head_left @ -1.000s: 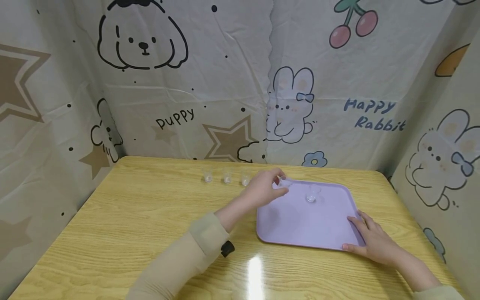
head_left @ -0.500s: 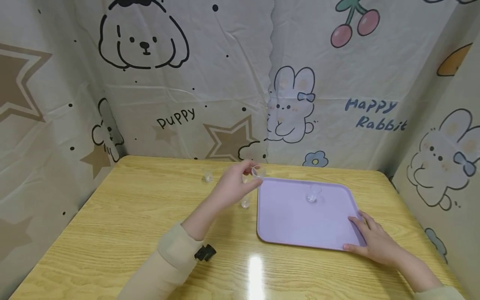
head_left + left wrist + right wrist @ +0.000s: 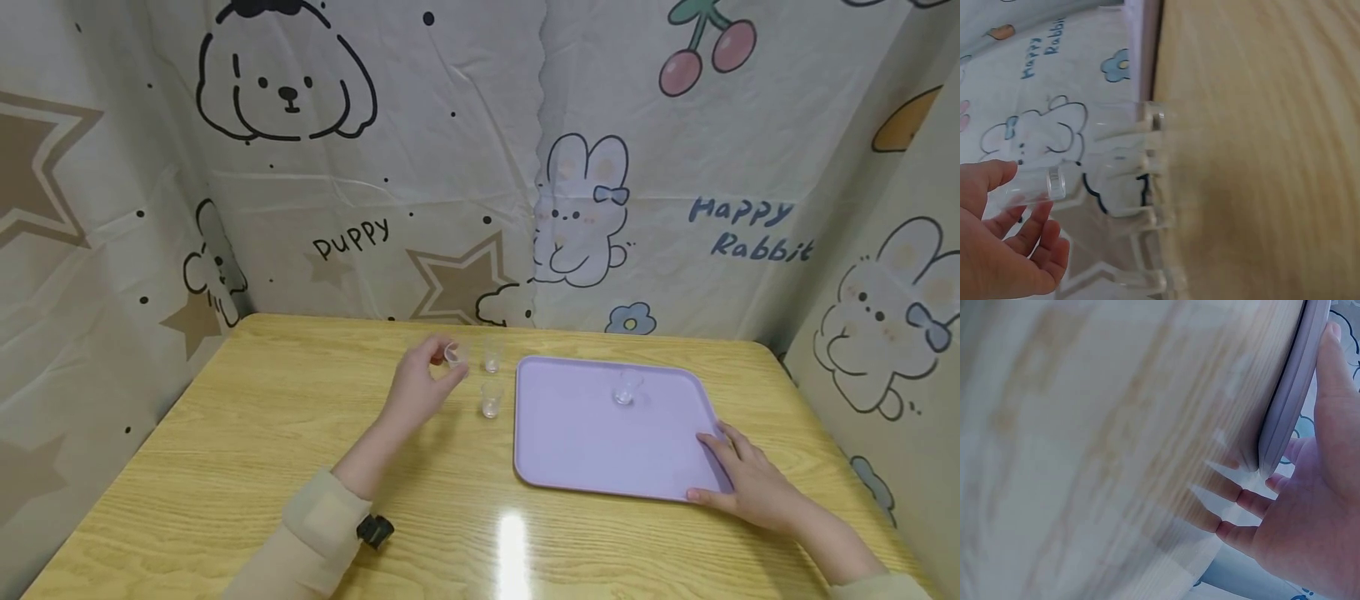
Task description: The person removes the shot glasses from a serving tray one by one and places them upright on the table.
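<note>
My left hand [image 3: 420, 383] pinches a small clear cup [image 3: 454, 353] between thumb and fingers, held over the back of the wooden table. In the left wrist view the same cup [image 3: 1035, 185] lies sideways in the picture, gripped by the fingertips. Two more clear cups stand just right of this hand: a rear cup [image 3: 491, 358] and a nearer cup [image 3: 490, 403]. Another clear cup [image 3: 624, 392] stands on the lilac tray [image 3: 600, 450]. My right hand [image 3: 753, 483] rests at the tray's front right corner, fingers extended and touching its rim.
Several clear cups line up in the left wrist view, blurred. A black wrist device [image 3: 375, 531] sits on the left sleeve. The wooden table [image 3: 262, 433] backs onto a printed curtain [image 3: 360, 183], with side curtains left and right.
My left hand has moved left from the tray's back left corner, with the clear cup in its fingers. The two cups beside the tray have come into view. The right hand stays put.
</note>
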The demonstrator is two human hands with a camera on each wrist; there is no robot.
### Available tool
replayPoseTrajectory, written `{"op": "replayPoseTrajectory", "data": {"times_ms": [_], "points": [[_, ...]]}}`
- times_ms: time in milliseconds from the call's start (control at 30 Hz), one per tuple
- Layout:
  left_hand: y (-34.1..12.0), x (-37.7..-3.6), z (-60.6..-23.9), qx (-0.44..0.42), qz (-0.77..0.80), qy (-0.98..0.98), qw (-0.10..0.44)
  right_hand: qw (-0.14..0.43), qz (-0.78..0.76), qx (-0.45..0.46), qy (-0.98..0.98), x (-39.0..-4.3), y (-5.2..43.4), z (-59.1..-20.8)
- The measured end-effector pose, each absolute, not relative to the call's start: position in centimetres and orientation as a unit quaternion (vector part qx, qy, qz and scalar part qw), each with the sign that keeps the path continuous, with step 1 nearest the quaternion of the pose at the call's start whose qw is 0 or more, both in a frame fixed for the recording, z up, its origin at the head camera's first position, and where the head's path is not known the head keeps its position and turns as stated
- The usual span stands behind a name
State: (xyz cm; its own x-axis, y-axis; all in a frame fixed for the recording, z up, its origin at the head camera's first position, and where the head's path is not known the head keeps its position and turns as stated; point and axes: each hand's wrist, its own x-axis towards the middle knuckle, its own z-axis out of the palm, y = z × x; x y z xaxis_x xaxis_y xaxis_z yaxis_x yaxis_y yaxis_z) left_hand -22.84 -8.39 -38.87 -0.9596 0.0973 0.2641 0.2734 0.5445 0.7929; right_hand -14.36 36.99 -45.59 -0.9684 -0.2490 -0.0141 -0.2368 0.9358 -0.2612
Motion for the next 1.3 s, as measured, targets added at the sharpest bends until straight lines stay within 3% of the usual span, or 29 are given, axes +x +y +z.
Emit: {"op": "replayPoseTrajectory", "data": {"times_ms": [533,933,1300], "points": [[-9.8,-24.9,-42.6,-0.087,-0.41,-0.908,-0.014,0.026,-0.132,-0.122,0.983,-14.3,37.0,-45.6],[-9.8,-25.6,-43.2,-0.132,-0.36,-0.923,-0.019,0.026,-0.129,-0.122,0.984,-14.4,37.0,-45.6],[-9.3,-24.8,-41.9,-0.107,-0.34,-0.933,-0.048,0.021,-0.124,-0.124,0.984,-14.4,37.1,-45.8]]}}
